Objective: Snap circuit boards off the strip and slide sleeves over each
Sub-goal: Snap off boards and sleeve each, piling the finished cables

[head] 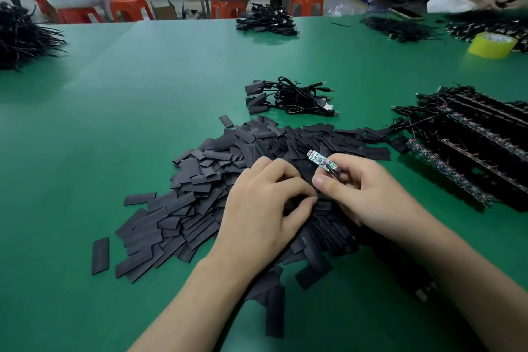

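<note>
From the head camera: the right hand [371, 191] has one circuit board [317, 158] pinched at its wired end between thumb and fingertips. The board's free end pokes up and away over the heap of sleeves [211, 180] on the green worktop [114, 100]. The left hand [265, 200] sits curled on that heap, thumb and forefinger nipping what looks like a single black sleeve [295, 204], mostly hidden under the fingers. So this reads as the sleeving step, board ready and sleeve being picked. To do it well, squeeze the flat sleeve by its edges so the mouth pops open. Bring that mouth square to the board's free end and run it straight down the length, since a skewed start will likely snag on the parts. Grip the board itself, not its thin wires. More strips of boards [468, 151] lie to the right, and the sleeved cables [288, 98] lie beyond the heap.
</note>
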